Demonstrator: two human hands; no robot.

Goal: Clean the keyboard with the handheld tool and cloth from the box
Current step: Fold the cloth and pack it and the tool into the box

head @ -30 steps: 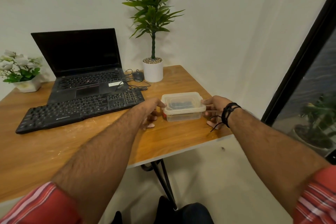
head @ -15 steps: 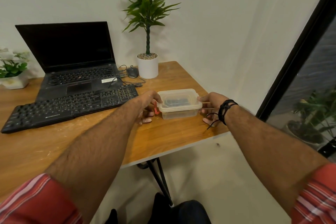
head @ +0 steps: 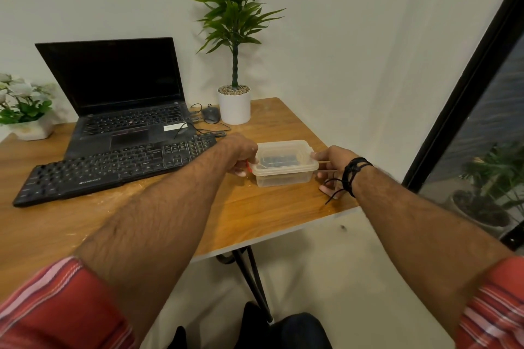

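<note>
Still, both hands [head: 241, 154] grip the lidded box [head: 284, 163], unmoved since earlier.

White wall [head: 354, 37] behind wooden table [head: 269, 207]; pale floor [head: 326, 278] below; black-framed glass door [head: 465, 99] stood right.

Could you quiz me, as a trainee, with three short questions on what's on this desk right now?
1. True or false: the lid is still on the clear box.
2. What touches the box's two ends? A) both hands B) one hand C) nothing
3. Fill in: the black keyboard lies in front of the ____.

Key:
1. True.
2. A: left hand and right hand.
3. Laptop.
</note>
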